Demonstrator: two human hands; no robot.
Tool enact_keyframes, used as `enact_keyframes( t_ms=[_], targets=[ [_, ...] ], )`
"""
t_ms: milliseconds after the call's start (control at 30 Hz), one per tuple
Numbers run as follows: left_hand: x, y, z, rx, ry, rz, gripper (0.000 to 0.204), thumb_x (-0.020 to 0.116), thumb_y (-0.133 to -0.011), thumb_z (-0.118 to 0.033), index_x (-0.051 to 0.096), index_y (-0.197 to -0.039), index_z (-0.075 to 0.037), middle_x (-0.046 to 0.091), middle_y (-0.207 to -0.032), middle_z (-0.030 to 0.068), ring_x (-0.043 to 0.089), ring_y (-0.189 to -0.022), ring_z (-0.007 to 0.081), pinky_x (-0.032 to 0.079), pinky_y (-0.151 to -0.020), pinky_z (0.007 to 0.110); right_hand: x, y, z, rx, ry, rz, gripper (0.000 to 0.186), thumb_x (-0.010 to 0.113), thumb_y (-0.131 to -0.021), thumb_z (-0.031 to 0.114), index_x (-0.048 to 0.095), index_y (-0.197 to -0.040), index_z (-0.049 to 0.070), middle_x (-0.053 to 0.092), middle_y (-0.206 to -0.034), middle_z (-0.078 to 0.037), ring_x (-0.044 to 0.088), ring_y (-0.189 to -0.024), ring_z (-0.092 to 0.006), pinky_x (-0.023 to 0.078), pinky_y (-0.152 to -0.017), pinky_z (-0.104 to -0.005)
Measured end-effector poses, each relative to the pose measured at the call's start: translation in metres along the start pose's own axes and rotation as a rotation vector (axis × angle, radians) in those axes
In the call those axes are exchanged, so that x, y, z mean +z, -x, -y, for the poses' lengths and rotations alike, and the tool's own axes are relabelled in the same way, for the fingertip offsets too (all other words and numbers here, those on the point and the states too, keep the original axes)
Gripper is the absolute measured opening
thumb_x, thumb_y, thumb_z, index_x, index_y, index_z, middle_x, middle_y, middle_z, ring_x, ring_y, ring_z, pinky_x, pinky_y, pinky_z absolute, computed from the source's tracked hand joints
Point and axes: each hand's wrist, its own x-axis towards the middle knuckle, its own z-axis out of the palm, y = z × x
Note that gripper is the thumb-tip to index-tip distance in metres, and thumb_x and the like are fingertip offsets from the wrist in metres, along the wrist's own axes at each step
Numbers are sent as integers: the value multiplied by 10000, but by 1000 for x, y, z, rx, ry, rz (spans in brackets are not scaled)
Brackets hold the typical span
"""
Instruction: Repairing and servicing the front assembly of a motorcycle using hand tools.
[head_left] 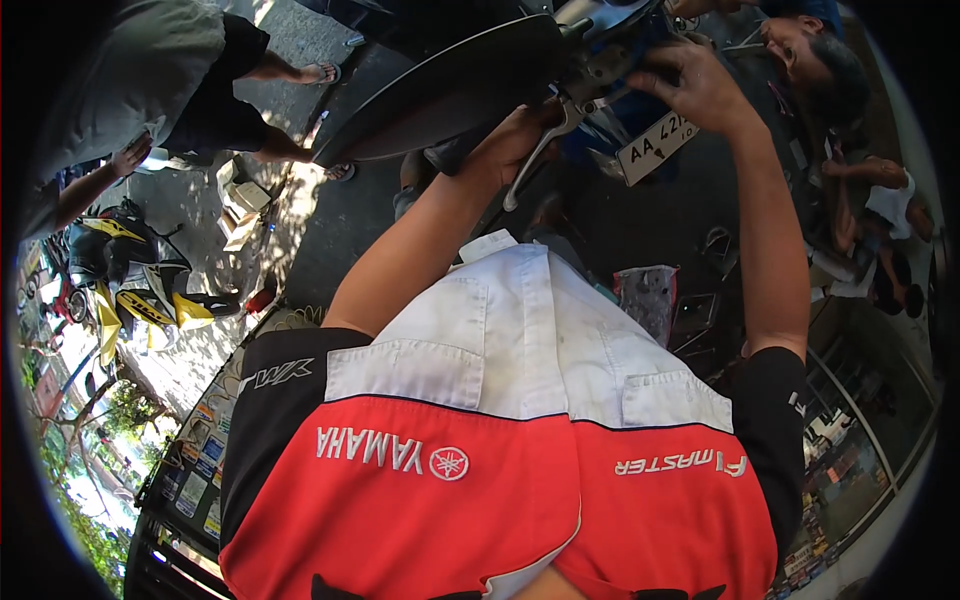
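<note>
**One curved silver metal lever (545,160) is projecting from a dark handlebar assembly (603,68)**

The left hand (522,135) is lying close beside the lever's upper end; its fingers are mostly hiding from view, so I cannot tell whether they are holding anything. At the assembly's right edge, the right hand (692,88) is bending its fingers, and I cannot tell what it is gripping. Below it, a white rectangular plate (652,150) is tilting. A large dark curved panel (450,95) is stretching leftward from the assembly.
</note>
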Motion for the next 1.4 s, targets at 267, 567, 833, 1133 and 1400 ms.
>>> enact_keyframes(
  t_ms=[267, 567, 833, 1133, 1400],
  targets=[
    [-13, -10, 22, 22, 313, 40, 220, 574, -1014, -183, 597, -1177, -37, 634, -899, 54, 628, -642, 106, 542, -546, 216, 18, 64, 33, 408, -563, -129, 336, 714, -941, 346, 707, -911, 11, 603, -716, -23, 569, -650, -119, 450, -608, -266],
    [-21, -27, 37, 133, 357, 204, 255, 593, -1003, -200, 621, -1200, -41, 672, -938, 70, 675, -733, 164, 572, -679, 280, 104, 95, 108, 585, -1521, -143, 244, 535, -1055, 278, 587, -986, 50, 580, -708, -51, 563, -612, -140, 480, -569, -285],
    [-3, -13, 25, 37, 386, 21, 254, 510, -1011, -189, 611, -1123, 16, 670, -877, 107, 669, -774, 215, 568, -768, 325, 118, 92, 130, 505, -1738, -278, 230, 524, -1058, 280, 580, -1028, 59, 585, -707, -61, 590, -627, -174, 527, -587, -333],
    [-4, -2, 14, 131, 255, 230, 312, 434, -1042, -246, 615, -1128, -6, 653, -824, 89, 648, -744, 188, 549, -712, 314, 120, 76, 147, 497, -1885, -113, 226, 482, -1071, 276, 565, -1134, 75, 655, -786, -101, 651, -676, -229, 565, -652, -380],
    [-2, -3, 12, 109, 204, 148, 307, 473, -1037, -249, 621, -1182, -23, 660, -898, 77, 655, -803, 144, 564, -738, 279, 22, 23, 19, -263, 221, -282, 249, 668, -967, 270, 713, -960, 25, 674, -847, -87, 607, -799, -169, 439, -712, -297]
  ],
)
